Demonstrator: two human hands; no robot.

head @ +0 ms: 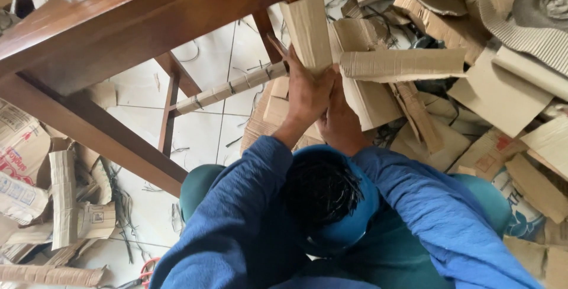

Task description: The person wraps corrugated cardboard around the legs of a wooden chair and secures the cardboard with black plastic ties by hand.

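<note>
A strip of brown cardboard wrap (307, 28) covers the leg of a dark wooden table (118, 23). My left hand (305, 94) presses around the lower end of this wrap, fingers against the cardboard. My right hand (341, 117) lies just behind and to the right of it, touching the same wrap, with its fingertips partly hidden by the left hand. Both arms are in blue sleeves. A bundle of thin black strands (322, 191) rests in a teal holder on my lap below the hands.
A lower rail of the table is wrapped in cardboard (231, 91) tied with bands. Loose cardboard pieces (503, 88) pile up on the right, and more (65, 200) on the left. The tiled floor (201, 129) has scattered black strands. A red-handled tool (148, 270) lies at the bottom left.
</note>
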